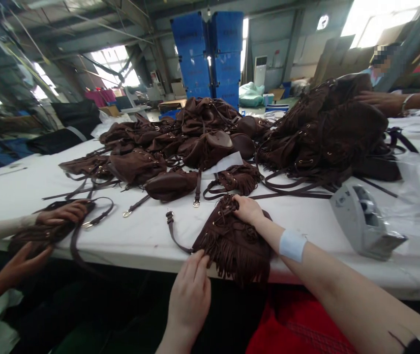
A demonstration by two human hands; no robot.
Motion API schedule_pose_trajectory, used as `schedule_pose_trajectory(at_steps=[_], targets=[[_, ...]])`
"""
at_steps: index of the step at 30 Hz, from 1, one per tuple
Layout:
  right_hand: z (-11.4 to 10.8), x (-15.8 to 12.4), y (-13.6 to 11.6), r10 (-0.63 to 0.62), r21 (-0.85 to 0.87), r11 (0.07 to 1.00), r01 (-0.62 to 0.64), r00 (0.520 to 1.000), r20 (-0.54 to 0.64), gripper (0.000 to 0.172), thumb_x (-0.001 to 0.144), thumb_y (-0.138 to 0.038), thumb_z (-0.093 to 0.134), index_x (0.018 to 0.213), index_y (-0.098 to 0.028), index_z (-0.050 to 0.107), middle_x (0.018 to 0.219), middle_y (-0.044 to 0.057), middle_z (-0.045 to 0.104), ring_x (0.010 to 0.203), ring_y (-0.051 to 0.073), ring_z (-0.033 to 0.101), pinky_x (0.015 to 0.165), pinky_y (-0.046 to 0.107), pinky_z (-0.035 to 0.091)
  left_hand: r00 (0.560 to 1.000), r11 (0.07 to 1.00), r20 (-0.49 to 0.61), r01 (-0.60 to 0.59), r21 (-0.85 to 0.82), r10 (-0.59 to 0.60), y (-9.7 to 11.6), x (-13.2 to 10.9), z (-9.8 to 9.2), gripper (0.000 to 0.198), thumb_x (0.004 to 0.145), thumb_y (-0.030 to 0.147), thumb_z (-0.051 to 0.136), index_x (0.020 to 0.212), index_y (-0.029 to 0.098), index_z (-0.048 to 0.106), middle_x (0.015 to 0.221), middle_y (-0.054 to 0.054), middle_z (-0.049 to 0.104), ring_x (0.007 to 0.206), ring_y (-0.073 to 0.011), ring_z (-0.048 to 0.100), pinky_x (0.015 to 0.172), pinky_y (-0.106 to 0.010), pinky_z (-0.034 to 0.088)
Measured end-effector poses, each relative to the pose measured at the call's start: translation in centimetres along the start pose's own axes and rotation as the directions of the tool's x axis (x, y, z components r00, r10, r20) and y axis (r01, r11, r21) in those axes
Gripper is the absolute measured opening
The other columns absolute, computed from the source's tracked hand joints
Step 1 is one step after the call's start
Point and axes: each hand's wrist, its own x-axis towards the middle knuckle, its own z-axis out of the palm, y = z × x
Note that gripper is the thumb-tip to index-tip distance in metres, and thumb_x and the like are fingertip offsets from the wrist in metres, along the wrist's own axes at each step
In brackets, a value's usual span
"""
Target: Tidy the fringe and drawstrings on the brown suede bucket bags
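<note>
A dark brown fringed drawstring bag (228, 236) lies at the table's front edge, its fringe hanging towards me. My right hand (249, 210) is closed on the gathered top of this bag, thumb and fingers around the material. At the bag's lower left corner, my left hand (191, 285) has its fingers pinched together where the side strap joins. That strap (175, 236) runs up and left from there, ending in a small buckle (169, 215). Just beyond my right hand lies another fringed piece (241, 178) of the same brown.
Brown bags (202, 118) are heaped across the white table (139, 236), with a taller pile (324, 128) at right. A grey tape dispenser (361, 216) stands at front right. Co-worker's hands (62, 212) handle a bag at left; another person's hand (379, 102) touches the right pile.
</note>
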Motion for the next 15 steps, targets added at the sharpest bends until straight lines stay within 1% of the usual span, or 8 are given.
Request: schedule_pose_trajectory(at_steps=[1,2,3,5,7,9,11,15], targets=[[0.0,-0.1,0.0,-0.001,-0.001,1.0,0.001,1.0,-0.002,0.033,0.087,-0.043,0.056,0.112,-0.022,0.056,0.107,0.008,0.067,0.101,0.023,0.061,0.084,0.031,0.041,0.999,0.999,0.032,-0.039,-0.014,0.04,0.2,1.7,0.5,0.041,0.085,0.008,0.042,0.124,0.016,0.053,0.131,-0.01,0.055,0.123,-0.0221,0.049,0.106,-0.036,0.039],[0.0,-0.1,0.0,-0.001,-0.002,1.0,0.001,1.0,-0.006,0.033,0.087,-0.043,0.055,0.113,-0.022,0.056,0.107,0.008,0.067,0.101,0.023,0.06,0.084,0.03,0.041,0.994,0.998,0.09,-0.062,-0.018,0.063,0.4,3.4,1.1,0.042,0.084,0.007,0.043,0.124,0.015,0.052,0.132,-0.01,0.054,0.123,-0.0225,0.048,0.105,-0.036,0.04],[-0.1,-0.2,0.0,-0.001,-0.005,1.0,0.001,1.0,-0.013,0.033,0.088,-0.044,0.054,0.113,-0.022,0.056,0.107,0.008,0.067,0.101,0.023,0.06,0.085,0.03,0.041,0.984,0.997,0.162,-0.072,-0.012,0.073,0.5,4.9,1.6,0.04,0.082,0.005,0.043,0.12,0.015,0.055,0.128,-0.01,0.056,0.119,-0.0224,0.051,0.102,-0.036,0.042],[-0.1,-0.3,-0.1,-0.001,-0.016,1.0,0.001,1.0,-0.027,0.033,0.088,-0.046,0.053,0.112,-0.023,0.056,0.106,0.007,0.067,0.101,0.023,0.06,0.085,0.031,0.041,0.951,0.997,0.303,-0.07,0.034,0.057,0.9,7.4,2.2,0.033,0.081,0.002,0.041,0.106,0.015,0.06,0.112,-0.009,0.062,0.106,-0.0216,0.057,0.091,-0.035,0.046],[-0.1,-0.3,-0.1,-0.002,-0.027,1.0,0.0,0.999,-0.039,0.034,0.089,-0.047,0.052,0.112,-0.022,0.057,0.105,0.008,0.067,0.101,0.024,0.06,0.084,0.031,0.041,0.914,0.992,0.403,-0.093,0.086,0.05,1.3,8.6,2.2,0.028,0.083,0.002,0.039,0.095,0.015,0.061,0.097,-0.009,0.063,0.094,-0.0212,0.06,0.083,-0.034,0.047],[-0.1,-0.2,-0.1,0.001,-0.028,1.0,-0.002,1.0,-0.03,0.034,0.09,-0.048,0.051,0.111,-0.023,0.057,0.106,0.008,0.067,0.101,0.023,0.06,0.085,0.031,0.041,0.882,0.985,0.465,-0.135,0.108,0.07,1.9,8.5,1.8,0.027,0.085,0.003,0.038,0.092,0.014,0.061,0.091,-0.009,0.063,0.089,-0.0223,0.061,0.078,-0.034,0.047],[-0.1,-0.1,-0.1,-0.002,-0.021,1.0,0.001,1.0,-0.013,0.033,0.091,-0.048,0.049,0.111,-0.023,0.057,0.106,0.008,0.067,0.1,0.023,0.06,0.084,0.03,0.04,0.862,0.984,0.504,-0.135,0.119,0.058,2.4,7.6,1.0,0.027,0.085,0.003,0.037,0.093,0.014,0.061,0.089,-0.01,0.063,0.084,-0.0231,0.063,0.073,-0.035,0.048],[0.0,0.0,0.1,-0.018,-0.021,1.0,0.018,1.0,-0.001,0.033,0.092,-0.048,0.047,0.111,-0.023,0.056,0.105,0.008,0.067,0.098,0.023,0.06,0.083,0.031,0.04,0.826,0.99,0.562,-0.042,0.135,-0.042,2.5,4.5,-0.2,0.032,0.083,0.001,0.036,0.095,0.015,0.061,0.089,-0.009,0.064,0.081,-0.0246,0.065,0.068,-0.036,0.05]])
